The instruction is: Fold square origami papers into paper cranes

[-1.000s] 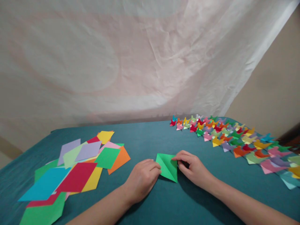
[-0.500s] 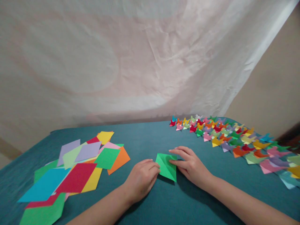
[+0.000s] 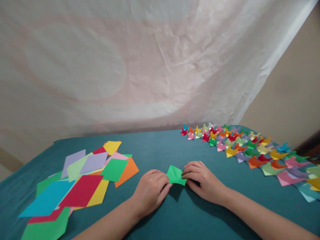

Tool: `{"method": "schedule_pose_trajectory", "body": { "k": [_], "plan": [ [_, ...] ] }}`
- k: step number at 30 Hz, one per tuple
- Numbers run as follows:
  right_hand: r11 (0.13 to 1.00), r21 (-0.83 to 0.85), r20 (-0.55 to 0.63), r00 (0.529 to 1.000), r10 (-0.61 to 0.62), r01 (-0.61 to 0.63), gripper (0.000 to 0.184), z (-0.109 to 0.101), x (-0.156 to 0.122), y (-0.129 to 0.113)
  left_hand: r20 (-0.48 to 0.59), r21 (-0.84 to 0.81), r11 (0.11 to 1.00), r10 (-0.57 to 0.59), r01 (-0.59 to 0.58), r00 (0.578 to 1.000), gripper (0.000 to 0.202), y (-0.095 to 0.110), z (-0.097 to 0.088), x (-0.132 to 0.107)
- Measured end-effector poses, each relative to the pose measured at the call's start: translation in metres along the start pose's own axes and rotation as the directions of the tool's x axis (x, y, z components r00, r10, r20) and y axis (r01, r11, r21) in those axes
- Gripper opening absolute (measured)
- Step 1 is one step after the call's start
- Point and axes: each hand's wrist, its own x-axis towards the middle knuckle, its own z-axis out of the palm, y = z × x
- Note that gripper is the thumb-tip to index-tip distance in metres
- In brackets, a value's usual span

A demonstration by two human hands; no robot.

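At lower centre of the frame, the green paper (image 3: 175, 176) was partly folded, not yet a bird. The left hand (image 3: 152, 189) and right hand (image 3: 205, 180) each had fingers pinched on its sides. Finished-looking paper birds (image 3: 231, 152) filled the surface (image 3: 152, 146) at right; flat sheets (image 3: 83, 190) lay, apparently unfolded, at lower left.

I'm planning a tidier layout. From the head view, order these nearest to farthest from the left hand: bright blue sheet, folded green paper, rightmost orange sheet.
1. Folded green paper: held by the left hand, to its right.
2. Rightmost orange sheet: left and farther forward.
3. Bright blue sheet: far left.
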Motion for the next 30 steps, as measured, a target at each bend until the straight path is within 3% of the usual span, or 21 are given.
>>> {"method": "schedule_pose_trajectory", "body": {
  "k": [6,15,18,23,30],
  "plan": [
    [0.988,0.114,0.027,0.994,0.102,-0.105,0.018,-0.001,0.002,-0.001,-0.037,-0.044,0.996,-0.082,0.08,0.996,0.016,0.003,-0.003,0.002],
    [0.945,0.209,-0.038,0.964,0.265,-0.251,0.022,0.015,0.005,0.008,-0.058,-0.112,0.982,-0.156,0.149,0.986,0.011,-0.002,0.002,0.002],
    [0.947,0.184,-0.042,0.96,0.276,-0.264,0.021,0.018,0.007,0.011,-0.079,-0.065,0.989,-0.137,0.132,0.987,0.027,-0.001,0.001,0.001],
    [0.956,0.147,-0.061,0.962,0.267,-0.256,0.016,0.022,0.009,0.014,0.122,0.068,0.996,0.05,-0.059,0.991,0.048,0.011,-0.007,0.003],
    [0.961,0.104,-0.099,0.959,0.267,-0.257,0.017,0.024,0.009,0.014,0.281,0.077,0.995,0.041,-0.065,0.959,0.062,0.014,-0.005,0.001]
  ]
}}
